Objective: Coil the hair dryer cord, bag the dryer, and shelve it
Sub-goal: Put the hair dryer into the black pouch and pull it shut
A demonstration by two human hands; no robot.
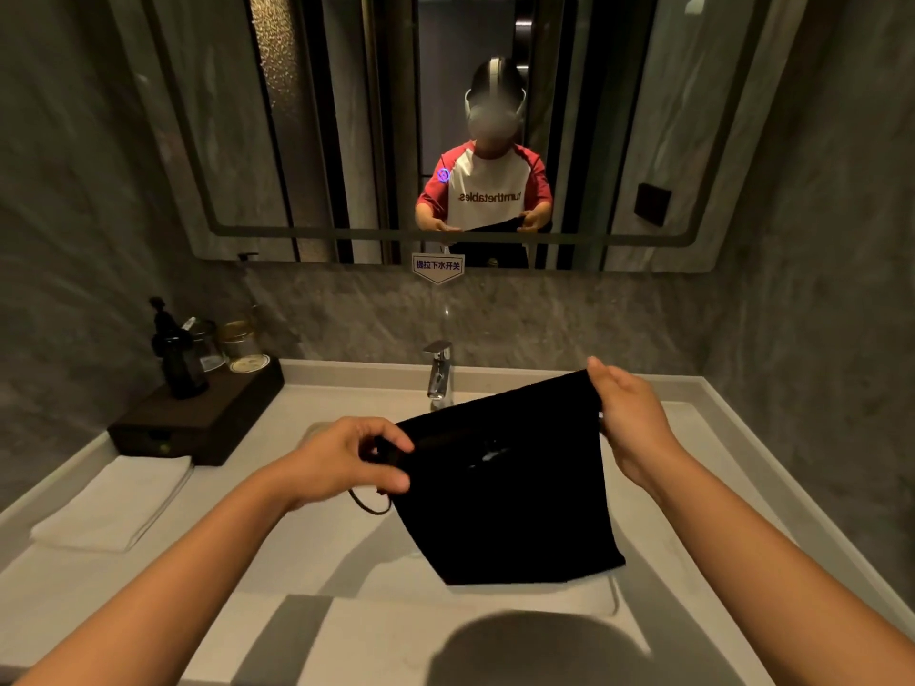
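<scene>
A black cloth drawstring bag (505,492) hangs in the air above the sink, held by its top edge between both hands. My left hand (351,460) pinches the bag's left top corner, and a thin black drawstring loop (369,505) dangles below it. My right hand (629,418) grips the right top corner, a little higher and farther back. The bag hangs flat and looks empty. No hair dryer or cord shows anywhere in view.
A white sink basin (297,552) lies under the bag, with a chrome faucet (439,373) behind it. A folded white towel (116,502) lies at left, beside a dark wooden tray (198,418) with bottles and jars. A wall mirror (445,121) reflects a person.
</scene>
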